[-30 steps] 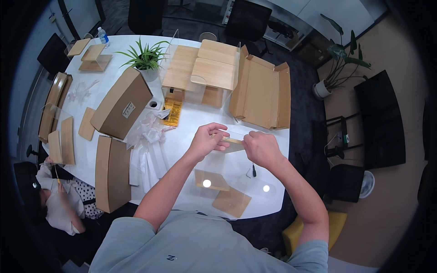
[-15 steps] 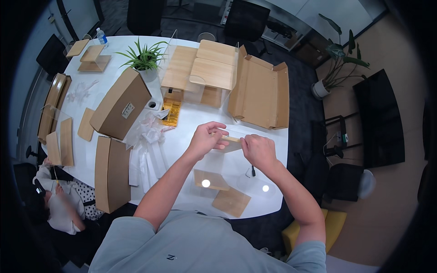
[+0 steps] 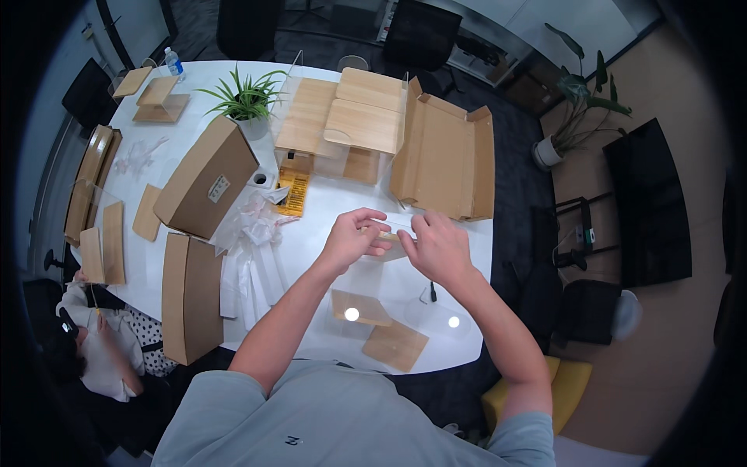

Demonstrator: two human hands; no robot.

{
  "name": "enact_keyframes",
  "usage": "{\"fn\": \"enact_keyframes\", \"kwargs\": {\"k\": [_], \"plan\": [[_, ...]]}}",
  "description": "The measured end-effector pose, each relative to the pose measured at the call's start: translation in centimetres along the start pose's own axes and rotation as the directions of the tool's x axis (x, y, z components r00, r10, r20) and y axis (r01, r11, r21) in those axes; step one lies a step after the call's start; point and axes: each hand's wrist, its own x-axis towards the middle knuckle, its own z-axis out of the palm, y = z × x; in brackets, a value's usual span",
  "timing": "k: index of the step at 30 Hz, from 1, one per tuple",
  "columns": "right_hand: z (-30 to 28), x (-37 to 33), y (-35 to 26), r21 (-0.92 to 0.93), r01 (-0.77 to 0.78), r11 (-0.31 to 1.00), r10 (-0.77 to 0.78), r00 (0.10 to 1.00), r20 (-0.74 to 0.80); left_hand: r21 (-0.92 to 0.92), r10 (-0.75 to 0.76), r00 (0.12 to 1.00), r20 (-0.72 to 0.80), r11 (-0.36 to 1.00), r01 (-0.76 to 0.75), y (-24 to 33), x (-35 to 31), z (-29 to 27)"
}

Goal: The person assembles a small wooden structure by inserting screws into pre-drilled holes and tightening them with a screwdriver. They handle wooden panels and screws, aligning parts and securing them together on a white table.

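Observation:
My left hand [image 3: 354, 237] and my right hand [image 3: 436, 245] meet over the white table [image 3: 327, 210], both pinching a small light wooden piece [image 3: 391, 244] with a clear film or plastic on it. The piece is mostly hidden by my fingers. Below my hands lie two small brown cardboard-coloured panels [image 3: 358, 307] [image 3: 395, 345] near the table's front edge.
An open cardboard box [image 3: 443, 159] lies behind my hands, light wooden boards [image 3: 342, 117] beside it. Closed cardboard boxes [image 3: 204, 179] [image 3: 191, 296] and crumpled clear plastic wrap [image 3: 253, 233] sit to the left. A potted plant [image 3: 245, 101] stands farther back. Another person [image 3: 93, 342] sits at lower left.
My hands have stayed together on the small piece and shifted slightly; my right hand's fingers have moved along its edge.

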Motion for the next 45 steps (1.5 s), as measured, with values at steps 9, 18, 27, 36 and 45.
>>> {"fn": "enact_keyframes", "kwargs": {"k": [9, 18, 27, 36, 45], "plan": [[2.6, 2.5, 0.5, 0.309, 0.001, 0.951, -0.097, 0.951, 0.293, -0.011, -0.016, 1.0, 0.0, 1.0, 0.016, 0.0, 0.0, 0.1], [2.3, 2.6, -0.1, 0.333, -0.116, 0.936, -0.01, 0.935, 0.354, -0.024, -0.012, 1.0, 0.001, 1.0, 0.012, -0.5, 0.1, 0.0], [2.6, 2.2, -0.9, 0.294, -0.125, 0.948, 0.028, 0.949, 0.313, 0.004, -0.009, 1.0, -0.014, 1.0, 0.009, -0.1, -0.2, 0.2], [3.3, 2.2, -1.3, 0.255, -0.108, 0.961, 0.034, 0.959, 0.28, -0.017, 0.003, 1.0, -0.016, 1.0, -0.003, -0.1, -0.1, 0.0], [0.3, 0.8, 3.1, 0.373, -0.17, 0.912, 0.162, 0.985, 0.052, -0.025, 0.004, 1.0, 0.002, 1.0, -0.003, -0.4, -0.3, 0.1]]}}
